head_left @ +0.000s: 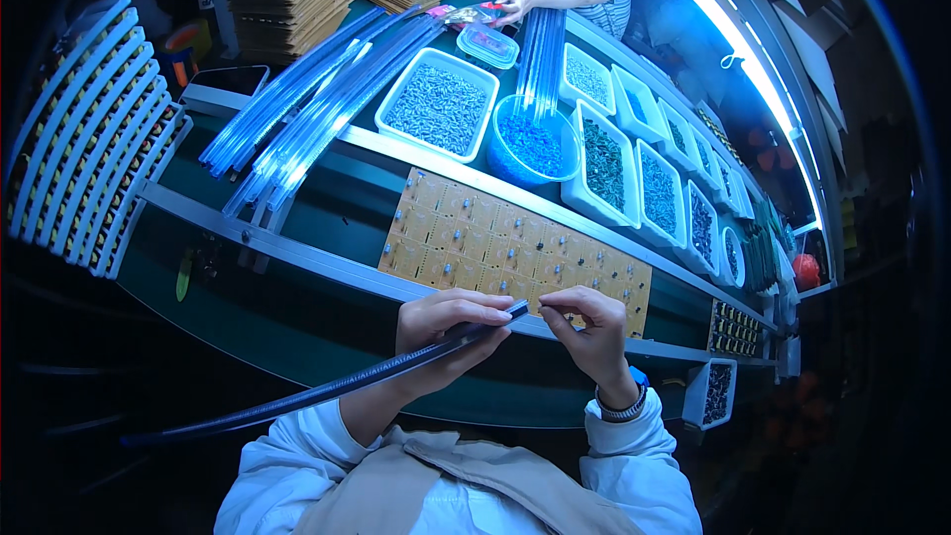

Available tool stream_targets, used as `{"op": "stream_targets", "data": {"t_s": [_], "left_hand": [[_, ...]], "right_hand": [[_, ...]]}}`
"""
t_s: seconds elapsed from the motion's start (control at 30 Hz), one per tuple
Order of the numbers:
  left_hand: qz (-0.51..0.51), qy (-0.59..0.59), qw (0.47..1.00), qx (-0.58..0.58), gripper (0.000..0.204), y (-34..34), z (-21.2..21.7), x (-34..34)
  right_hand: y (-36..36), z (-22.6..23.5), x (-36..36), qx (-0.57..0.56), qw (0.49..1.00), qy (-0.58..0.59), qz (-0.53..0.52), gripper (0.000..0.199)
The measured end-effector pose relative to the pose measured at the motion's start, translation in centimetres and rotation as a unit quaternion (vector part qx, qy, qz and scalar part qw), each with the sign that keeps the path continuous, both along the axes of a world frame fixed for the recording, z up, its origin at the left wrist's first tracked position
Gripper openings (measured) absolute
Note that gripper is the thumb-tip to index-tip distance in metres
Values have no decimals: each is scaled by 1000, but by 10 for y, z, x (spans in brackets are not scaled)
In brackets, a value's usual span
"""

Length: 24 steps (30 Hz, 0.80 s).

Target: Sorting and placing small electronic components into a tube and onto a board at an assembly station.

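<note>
My left hand (441,325) is closed round a long, thin dark plastic component tube (332,388), which slants from the lower left up to its end beside my right hand. Thumb and fingertips of my right hand (594,329) are pinched together just off that end; whatever they hold is too small to make out. Right beyond both hands lies a yellow-brown panel of circuit boards (466,230), resting along the metal rail and dotted with small fitted parts.
Behind the panel stand a white tray of small metal parts (436,104), a round tub of blue parts (530,149) and several white bins (602,166). Clear tubes (327,109) lie at the left, near stacked boards (287,0). A co-worker's hand (515,2) reaches in at the far side.
</note>
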<state>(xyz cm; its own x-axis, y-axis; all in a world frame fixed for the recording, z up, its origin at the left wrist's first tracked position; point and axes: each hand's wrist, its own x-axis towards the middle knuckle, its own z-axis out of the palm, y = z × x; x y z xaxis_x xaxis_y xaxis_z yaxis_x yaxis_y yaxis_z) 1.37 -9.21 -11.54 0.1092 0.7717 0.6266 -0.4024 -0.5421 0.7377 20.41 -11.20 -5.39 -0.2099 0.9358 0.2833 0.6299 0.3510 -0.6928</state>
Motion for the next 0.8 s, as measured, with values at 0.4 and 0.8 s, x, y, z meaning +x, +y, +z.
{"op": "stream_targets", "data": {"t_s": [0.4, 0.8], "left_hand": [[4, 3, 1000, -1, 16, 0, 3, 0], [12, 14, 1000, -9, 16, 3, -2, -1]], "right_hand": [[-1, -1, 0, 1, 1000, -5, -1, 12], [-3, -4, -8, 35, 999, -18, 32, 12]]}}
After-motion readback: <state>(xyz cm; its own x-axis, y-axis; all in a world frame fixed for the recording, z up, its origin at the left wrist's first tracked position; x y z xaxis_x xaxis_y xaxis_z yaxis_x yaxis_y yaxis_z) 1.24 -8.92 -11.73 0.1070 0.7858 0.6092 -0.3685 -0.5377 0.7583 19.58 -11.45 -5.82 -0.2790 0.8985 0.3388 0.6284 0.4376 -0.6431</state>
